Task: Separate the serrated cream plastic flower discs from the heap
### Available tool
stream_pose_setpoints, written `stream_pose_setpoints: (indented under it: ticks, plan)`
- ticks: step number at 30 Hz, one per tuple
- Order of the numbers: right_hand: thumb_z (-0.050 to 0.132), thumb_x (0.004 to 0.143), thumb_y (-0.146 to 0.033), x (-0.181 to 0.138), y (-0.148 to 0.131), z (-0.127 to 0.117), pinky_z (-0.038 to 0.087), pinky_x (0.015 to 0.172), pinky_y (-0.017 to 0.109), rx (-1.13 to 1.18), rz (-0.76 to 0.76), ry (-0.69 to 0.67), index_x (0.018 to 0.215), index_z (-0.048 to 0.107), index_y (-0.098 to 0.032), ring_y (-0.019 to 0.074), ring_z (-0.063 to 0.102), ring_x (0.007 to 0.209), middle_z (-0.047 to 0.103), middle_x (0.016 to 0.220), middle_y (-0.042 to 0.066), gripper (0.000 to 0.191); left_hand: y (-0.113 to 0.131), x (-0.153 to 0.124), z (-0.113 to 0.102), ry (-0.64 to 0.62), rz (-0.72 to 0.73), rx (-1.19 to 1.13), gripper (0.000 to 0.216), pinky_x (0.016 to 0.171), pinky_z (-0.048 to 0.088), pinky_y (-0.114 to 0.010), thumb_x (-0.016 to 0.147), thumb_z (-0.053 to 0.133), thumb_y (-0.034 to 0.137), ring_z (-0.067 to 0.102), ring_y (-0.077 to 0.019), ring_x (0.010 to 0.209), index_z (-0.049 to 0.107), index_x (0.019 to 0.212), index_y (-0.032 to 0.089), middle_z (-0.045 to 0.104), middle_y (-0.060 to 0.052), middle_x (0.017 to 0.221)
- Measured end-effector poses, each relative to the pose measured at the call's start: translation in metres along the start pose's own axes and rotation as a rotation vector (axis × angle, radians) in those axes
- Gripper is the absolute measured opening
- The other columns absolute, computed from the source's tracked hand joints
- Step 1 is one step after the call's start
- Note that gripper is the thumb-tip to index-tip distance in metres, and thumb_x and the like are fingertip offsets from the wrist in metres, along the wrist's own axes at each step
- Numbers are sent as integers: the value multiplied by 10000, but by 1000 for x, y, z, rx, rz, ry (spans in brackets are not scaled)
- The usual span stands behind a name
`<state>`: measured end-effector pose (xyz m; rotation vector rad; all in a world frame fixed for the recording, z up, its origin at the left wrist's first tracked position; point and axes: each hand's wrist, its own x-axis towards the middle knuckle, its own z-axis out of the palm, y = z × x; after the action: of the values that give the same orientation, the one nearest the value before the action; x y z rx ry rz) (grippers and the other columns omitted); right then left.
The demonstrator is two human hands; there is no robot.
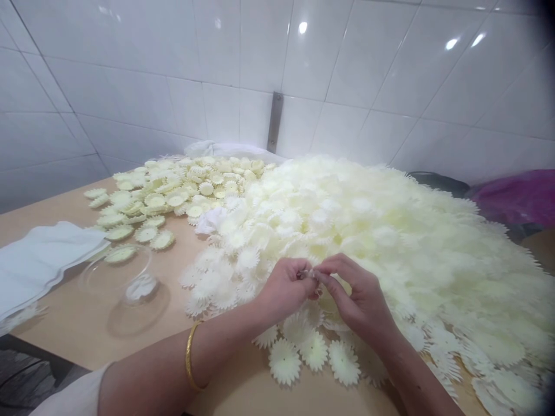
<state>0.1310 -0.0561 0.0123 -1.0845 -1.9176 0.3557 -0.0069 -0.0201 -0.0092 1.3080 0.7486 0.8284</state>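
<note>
My left hand (284,289) and my right hand (358,294) meet in front of me, fingertips pinched together on a small pale piece (311,274) too small to make out. They hover over the near edge of a big heap of cream-white fabric flower petals (368,225). Several loose flat petals (312,349) lie on the wooden table (87,323) just below my hands. A gold bangle (189,357) sits on my left wrist.
A second, greener pile of petal discs (173,190) spreads at the back left. A clear glass bowl (128,286) lies near the left, beside a folded white cloth (39,260). A magenta bag (518,196) sits at far right. White tiled wall behind.
</note>
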Motion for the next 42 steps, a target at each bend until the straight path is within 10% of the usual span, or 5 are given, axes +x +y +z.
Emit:
stream_pose_setpoints:
  ticks: [19,30,42]
  plan:
    - [398,801,-76,-3,7,6,395,630,323,-443,-254,68,788,504,-170,178,458,705,522,736,65,142,-3,1,0,8,24,0,131,509,361,-205,672,578,203,459,-71,522,491,598,139,455,36,533]
    - [402,832,-123,2,9,-2,382,597,279,-489,-42,447,760,441,-200,153,463,650,492,692,23,113,16,-5,1,212,117,97,128,470,400,-204,739,552,287,488,-86,492,520,712,166,495,34,544]
    - [398,817,-66,-3,7,9,389,646,315,-455,-204,235,810,475,-166,176,450,721,522,741,62,126,12,-4,1,108,81,10,214,465,393,-202,731,578,358,474,-77,472,576,733,144,497,24,525]
